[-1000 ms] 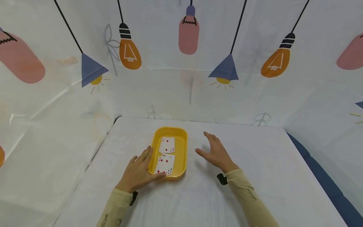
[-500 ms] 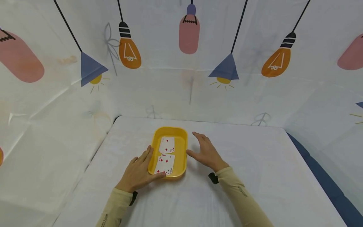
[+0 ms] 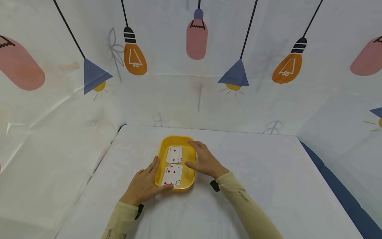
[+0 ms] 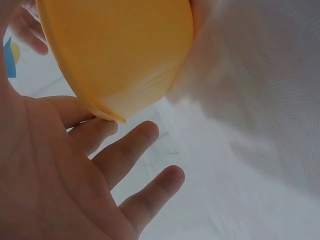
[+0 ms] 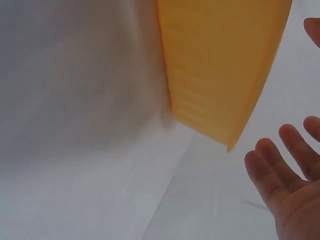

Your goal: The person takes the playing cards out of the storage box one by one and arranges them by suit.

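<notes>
Tray (image 3: 161,156) long axis points away, between both hands.

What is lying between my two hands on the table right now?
In the head view, the yellow tray sits between the left hand and right hand, with red-suited playing cards lying face up inside it.

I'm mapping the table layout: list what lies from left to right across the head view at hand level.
Left hand → playing cards lying in the yellow tray → right hand → bare white tablecloth.
</notes>
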`<state>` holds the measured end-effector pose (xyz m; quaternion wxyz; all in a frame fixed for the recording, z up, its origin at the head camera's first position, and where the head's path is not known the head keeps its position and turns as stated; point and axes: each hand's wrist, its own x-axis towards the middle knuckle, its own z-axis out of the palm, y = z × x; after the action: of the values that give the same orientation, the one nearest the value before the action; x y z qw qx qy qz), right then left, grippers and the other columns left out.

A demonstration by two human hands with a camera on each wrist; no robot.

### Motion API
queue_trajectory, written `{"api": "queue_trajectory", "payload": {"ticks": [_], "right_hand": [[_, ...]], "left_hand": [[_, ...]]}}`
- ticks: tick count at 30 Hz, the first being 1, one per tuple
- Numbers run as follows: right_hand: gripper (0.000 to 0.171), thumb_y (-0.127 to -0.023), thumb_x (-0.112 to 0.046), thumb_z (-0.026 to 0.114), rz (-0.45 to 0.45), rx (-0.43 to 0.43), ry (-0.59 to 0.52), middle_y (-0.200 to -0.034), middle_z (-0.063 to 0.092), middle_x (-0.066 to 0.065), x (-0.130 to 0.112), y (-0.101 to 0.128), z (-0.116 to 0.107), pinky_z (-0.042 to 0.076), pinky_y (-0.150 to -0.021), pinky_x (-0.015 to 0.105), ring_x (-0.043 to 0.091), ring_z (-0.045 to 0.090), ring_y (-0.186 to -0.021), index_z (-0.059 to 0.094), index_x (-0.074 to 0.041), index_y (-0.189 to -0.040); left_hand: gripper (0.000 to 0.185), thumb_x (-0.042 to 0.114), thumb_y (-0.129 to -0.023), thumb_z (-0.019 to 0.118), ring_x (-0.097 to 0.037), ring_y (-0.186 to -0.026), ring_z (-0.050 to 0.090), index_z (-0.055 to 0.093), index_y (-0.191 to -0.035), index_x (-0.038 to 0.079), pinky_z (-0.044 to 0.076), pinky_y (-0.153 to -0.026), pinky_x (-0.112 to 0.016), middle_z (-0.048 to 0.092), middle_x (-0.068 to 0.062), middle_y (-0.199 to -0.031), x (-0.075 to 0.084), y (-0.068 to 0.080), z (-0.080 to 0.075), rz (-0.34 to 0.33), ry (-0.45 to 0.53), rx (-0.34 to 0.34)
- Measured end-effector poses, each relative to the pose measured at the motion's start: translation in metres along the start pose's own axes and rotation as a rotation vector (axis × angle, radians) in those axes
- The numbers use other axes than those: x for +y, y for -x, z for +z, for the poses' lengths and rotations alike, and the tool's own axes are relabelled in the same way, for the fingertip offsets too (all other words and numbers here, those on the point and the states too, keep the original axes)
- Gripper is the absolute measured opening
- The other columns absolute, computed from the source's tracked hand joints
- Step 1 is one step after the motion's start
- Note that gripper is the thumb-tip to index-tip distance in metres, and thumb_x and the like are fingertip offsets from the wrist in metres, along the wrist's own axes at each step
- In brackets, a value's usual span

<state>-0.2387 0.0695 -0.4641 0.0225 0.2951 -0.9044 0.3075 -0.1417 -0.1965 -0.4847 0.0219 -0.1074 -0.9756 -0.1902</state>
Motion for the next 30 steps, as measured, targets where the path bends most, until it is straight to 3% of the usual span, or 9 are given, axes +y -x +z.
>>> {"api": "queue_trajectory", "payload": {"ticks": [9, 14, 20, 30], "right_hand": [[0.082, -0.089, -0.036, 0.077, -0.042, -0.067, 0.031, -0.155, 0.040, 0.009, -0.001, -0.018, 0.013, 0.037, -0.113, 0.044, 0.027, 0.041, -0.139, 0.037, -0.012, -0.156], [0.084, -0.089, -0.033, 0.079, -0.043, -0.105, 0.026, -0.156, 0.038, 0.015, -0.003, -0.028, 0.015, 0.037, -0.113, 0.046, 0.031, 0.041, -0.140, 0.035, -0.009, -0.157], [0.087, -0.089, -0.033, 0.079, -0.026, -0.184, 0.081, -0.157, 0.037, 0.019, -0.003, -0.041, 0.016, 0.038, -0.113, 0.044, 0.031, 0.042, -0.140, 0.032, -0.008, -0.158], [0.087, -0.090, -0.038, 0.078, 0.035, -0.311, 0.121, -0.159, 0.037, 0.013, -0.001, -0.065, 0.028, 0.038, -0.113, 0.043, 0.026, 0.043, -0.141, 0.033, -0.013, -0.159]], "left_hand": [[0.118, 0.078, -0.080, 0.065, -0.034, -0.136, 0.049, 0.022, -0.161, 0.004, 0.043, -0.102, -0.056, 0.021, -0.011, -0.167, 0.000, 0.000, 0.000, -0.007, 0.021, -0.005], [0.117, 0.078, -0.080, 0.064, -0.038, -0.132, 0.052, 0.023, -0.160, 0.003, 0.044, -0.101, -0.056, 0.022, -0.011, -0.166, 0.001, -0.001, -0.001, -0.005, 0.026, -0.011], [0.117, 0.079, -0.081, 0.064, -0.040, -0.128, 0.055, 0.022, -0.161, 0.003, 0.046, -0.100, -0.054, 0.022, -0.011, -0.166, 0.002, -0.001, -0.003, -0.011, 0.027, -0.027], [0.117, 0.078, -0.080, 0.065, -0.044, -0.123, 0.057, 0.022, -0.161, 0.006, 0.046, -0.100, -0.054, 0.020, -0.009, -0.167, 0.000, -0.001, -0.003, -0.017, 0.068, -0.027]]}}
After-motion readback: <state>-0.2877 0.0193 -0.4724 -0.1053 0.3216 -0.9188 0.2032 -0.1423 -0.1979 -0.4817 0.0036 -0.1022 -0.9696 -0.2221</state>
